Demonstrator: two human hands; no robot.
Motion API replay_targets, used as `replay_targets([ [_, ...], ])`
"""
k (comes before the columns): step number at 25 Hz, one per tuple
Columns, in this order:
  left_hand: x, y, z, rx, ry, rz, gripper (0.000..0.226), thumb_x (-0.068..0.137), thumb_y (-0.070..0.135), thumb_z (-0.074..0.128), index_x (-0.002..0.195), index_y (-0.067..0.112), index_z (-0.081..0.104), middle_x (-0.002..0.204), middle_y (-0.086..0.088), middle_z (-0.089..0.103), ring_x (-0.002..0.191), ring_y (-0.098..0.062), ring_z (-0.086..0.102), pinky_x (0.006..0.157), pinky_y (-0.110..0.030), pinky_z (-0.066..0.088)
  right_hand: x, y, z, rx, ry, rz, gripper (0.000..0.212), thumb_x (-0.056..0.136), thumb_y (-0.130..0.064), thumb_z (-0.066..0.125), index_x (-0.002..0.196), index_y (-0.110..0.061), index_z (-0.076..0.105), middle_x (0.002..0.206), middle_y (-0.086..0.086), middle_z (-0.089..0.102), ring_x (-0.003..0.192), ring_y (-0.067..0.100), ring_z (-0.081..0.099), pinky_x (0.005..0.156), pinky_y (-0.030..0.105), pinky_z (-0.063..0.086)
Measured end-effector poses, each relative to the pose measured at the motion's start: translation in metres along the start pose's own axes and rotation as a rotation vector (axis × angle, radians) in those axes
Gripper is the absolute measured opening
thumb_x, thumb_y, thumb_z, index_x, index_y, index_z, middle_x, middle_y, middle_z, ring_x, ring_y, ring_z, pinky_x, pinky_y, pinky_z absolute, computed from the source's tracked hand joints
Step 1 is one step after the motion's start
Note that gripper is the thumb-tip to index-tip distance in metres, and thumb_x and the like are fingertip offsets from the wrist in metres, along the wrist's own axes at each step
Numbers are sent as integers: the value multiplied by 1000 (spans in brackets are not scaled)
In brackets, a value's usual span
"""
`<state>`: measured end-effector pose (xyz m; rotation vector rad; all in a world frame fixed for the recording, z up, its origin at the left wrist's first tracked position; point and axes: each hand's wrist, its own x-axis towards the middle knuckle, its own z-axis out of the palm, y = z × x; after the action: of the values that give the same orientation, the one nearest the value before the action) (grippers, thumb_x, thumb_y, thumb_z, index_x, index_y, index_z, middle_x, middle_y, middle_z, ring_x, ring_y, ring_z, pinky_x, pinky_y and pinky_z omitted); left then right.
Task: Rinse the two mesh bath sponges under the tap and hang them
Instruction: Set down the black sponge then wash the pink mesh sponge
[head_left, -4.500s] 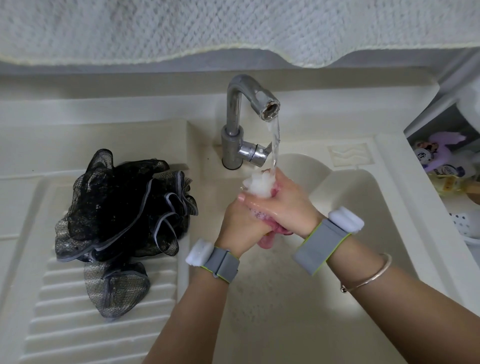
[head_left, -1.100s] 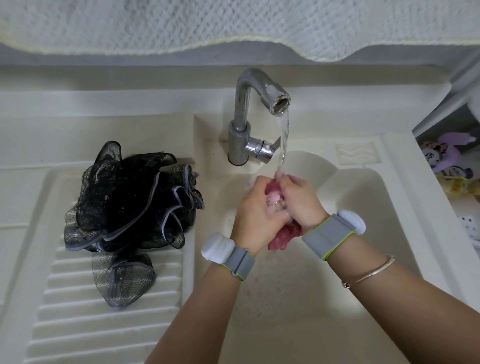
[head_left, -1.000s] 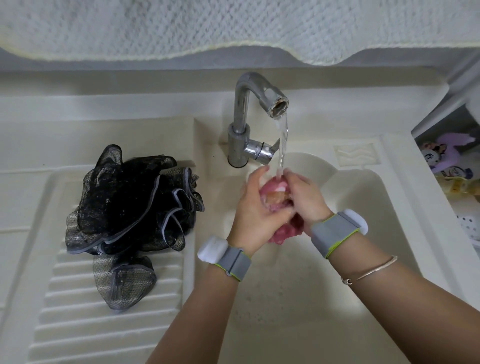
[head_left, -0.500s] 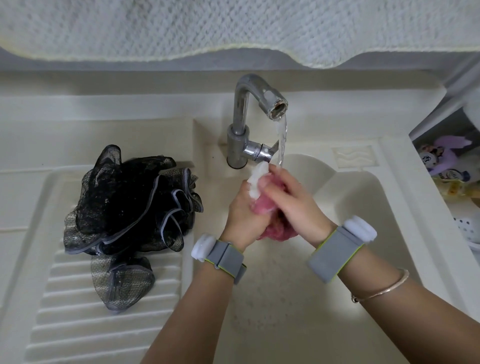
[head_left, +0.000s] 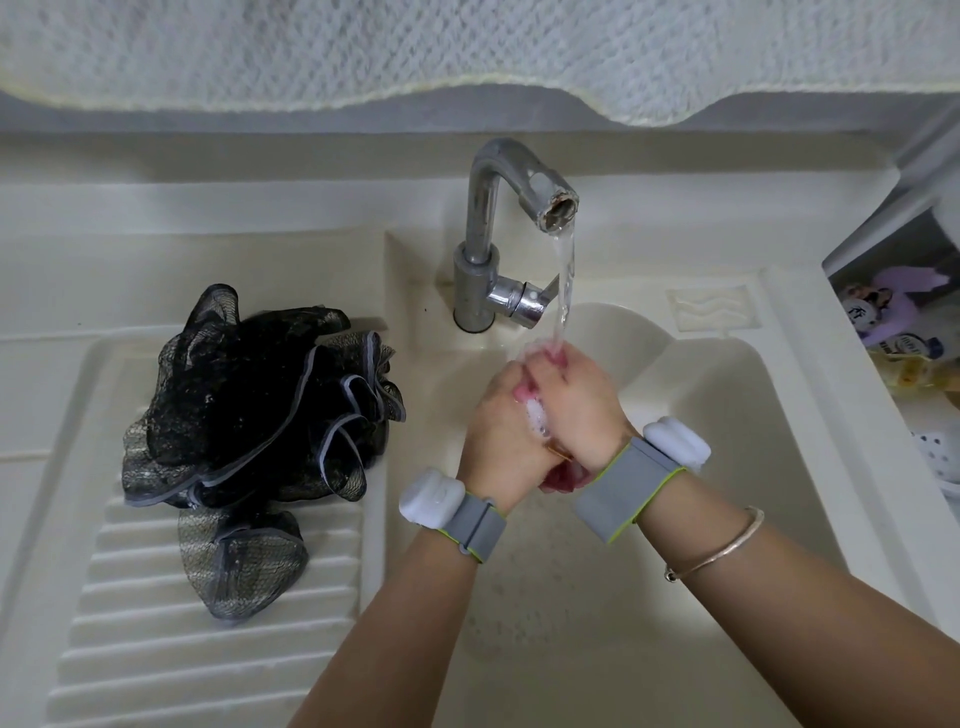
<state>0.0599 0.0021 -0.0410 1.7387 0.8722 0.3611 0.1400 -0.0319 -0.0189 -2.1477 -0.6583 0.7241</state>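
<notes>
A pink mesh sponge (head_left: 563, 477) is squeezed between both my hands under the running tap (head_left: 522, 208). My left hand (head_left: 498, 426) and my right hand (head_left: 584, 400) are curled round it, so only pink bits and white foam show between them and below my right wrist. The water stream falls onto my fingertips. A black mesh sponge (head_left: 260, 415) with grey edging lies on the ribbed washboard (head_left: 156, 623) left of the basin, apart from both hands.
The cream sink basin (head_left: 753, 467) lies under my arms. A white towel (head_left: 467, 47) hangs across the top of the view. A shelf (head_left: 893, 332) with small toiletries and a purple toy stands at the right edge.
My hands have kept kneading the pink sponge under the stream. They have closed more tightly round it, hiding most of it, and the foam now sits between my palms.
</notes>
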Motion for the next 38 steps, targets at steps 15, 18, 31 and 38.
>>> replay_targets([
  [15,7,3,-11,-236,-10,-201,66,55,16,81,114,21,53,88,9,69,84,-8,67,74,-12,49,-6,6,-23,562,93,139,21,94,-1,46,108,-14,56,64,9,50,62,20,49,52,18,41],
  [18,9,2,-14,-219,32,-228,64,54,22,76,113,21,52,87,6,70,81,-10,68,69,-18,52,-11,-2,-19,546,-71,19,24,93,-20,53,116,-18,61,71,10,63,67,11,61,61,14,47],
  [31,2,9,-13,136,-44,-131,38,73,19,66,108,20,52,72,4,65,65,-8,65,55,-23,53,1,-6,2,46,20,108,34,77,-55,52,73,-22,60,74,-2,66,82,24,64,71,31,49],
  [38,-3,9,-8,-147,-62,-180,91,48,32,72,128,49,31,114,0,56,83,-31,64,49,-40,55,3,-2,-15,461,198,199,22,68,-37,56,58,-18,51,60,6,53,70,24,53,71,40,45],
])
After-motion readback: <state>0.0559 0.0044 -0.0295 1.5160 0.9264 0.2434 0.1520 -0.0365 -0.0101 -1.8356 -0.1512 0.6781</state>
